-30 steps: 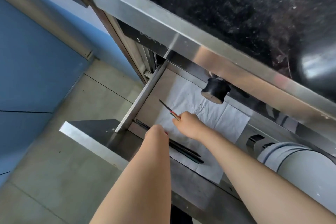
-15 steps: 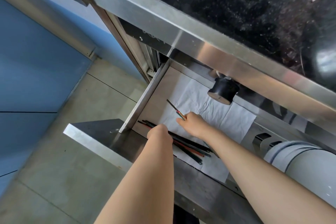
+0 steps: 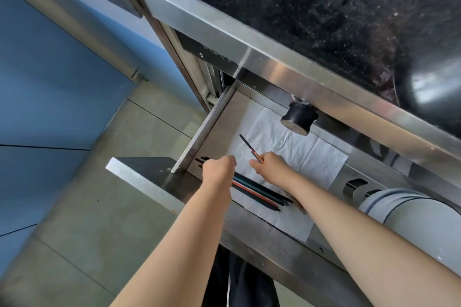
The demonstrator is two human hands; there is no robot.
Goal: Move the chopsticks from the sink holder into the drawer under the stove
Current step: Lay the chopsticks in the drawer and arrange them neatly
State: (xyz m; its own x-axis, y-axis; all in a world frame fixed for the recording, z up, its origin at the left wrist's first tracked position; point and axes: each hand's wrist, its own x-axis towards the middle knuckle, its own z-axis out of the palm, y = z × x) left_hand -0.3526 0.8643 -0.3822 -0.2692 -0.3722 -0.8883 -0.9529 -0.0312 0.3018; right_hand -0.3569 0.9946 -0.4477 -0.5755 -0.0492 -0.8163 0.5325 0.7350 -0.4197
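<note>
Paper-lined drawer [image 3: 192,148], chopsticks [image 3: 259,193] inside

The left hand [image 3: 219,171] hides the chopsticks' [image 3: 259,192] middle.

More dark chopsticks [image 3: 259,192] are now seen laid along the front edge of the open drawer [image 3: 197,137] than a second ago, a red one among them. The left hand [image 3: 218,169] has been shifted toward the drawer's left wall.

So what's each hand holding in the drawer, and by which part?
The right hand pinches one chopstick near its lower end. The left hand rests closed over the chopsticks in the drawer; whether it grips them cannot be told.
</note>
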